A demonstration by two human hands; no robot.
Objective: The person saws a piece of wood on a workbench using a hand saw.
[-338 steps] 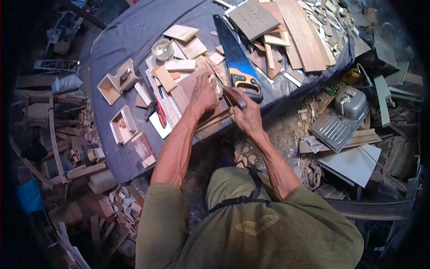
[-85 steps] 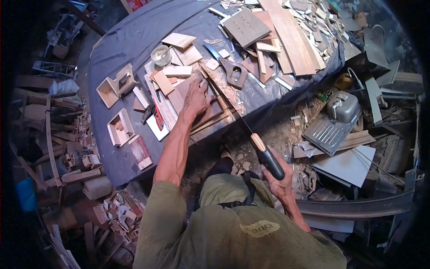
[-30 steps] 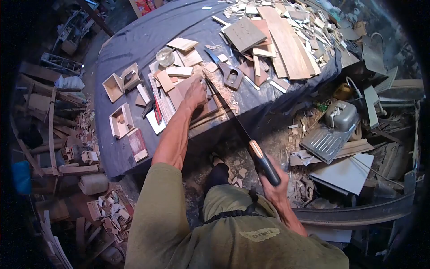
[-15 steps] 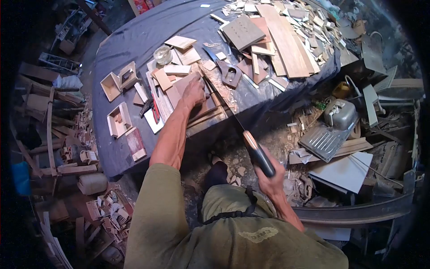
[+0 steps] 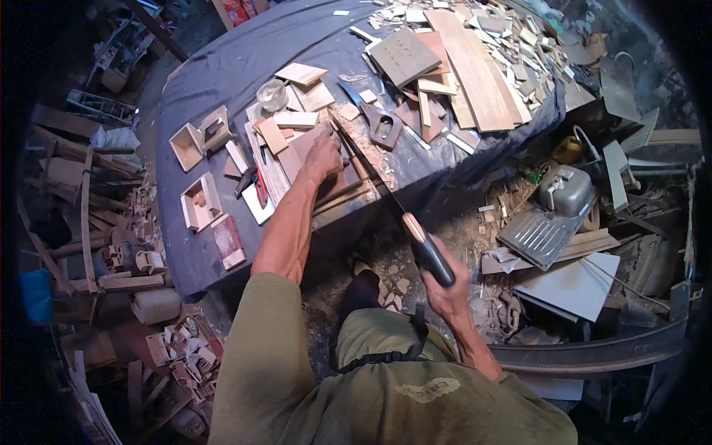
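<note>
My right hand point(image 5: 447, 285) is closed round the dark handle of a handsaw point(image 5: 424, 248). Its long thin blade runs forward and left over the table edge, along the right side of a brown wooden board point(image 5: 294, 153). My left hand point(image 5: 324, 157) presses down on that board with curled fingers, just left of the blade; its fingertips are partly hidden. Pale sawdust lies on the cloth beside the blade. A second tool with a dark wooden handle and a blue blade point(image 5: 382, 126), apparently another handsaw, rests to the right.
Small open wooden boxes point(image 5: 200, 202), red-handled pliers point(image 5: 260, 187) and a glass jar point(image 5: 272, 95) stand on the dark cloth point(image 5: 222, 81) to the left. Planks point(image 5: 475, 74) and many offcuts pile up at the back right. A metal sink point(image 5: 552, 215) and scrap crowd the floor on the right.
The view has shifted slightly. My left hand stays on the board and my right hand keeps the handsaw in nearly the same place.
</note>
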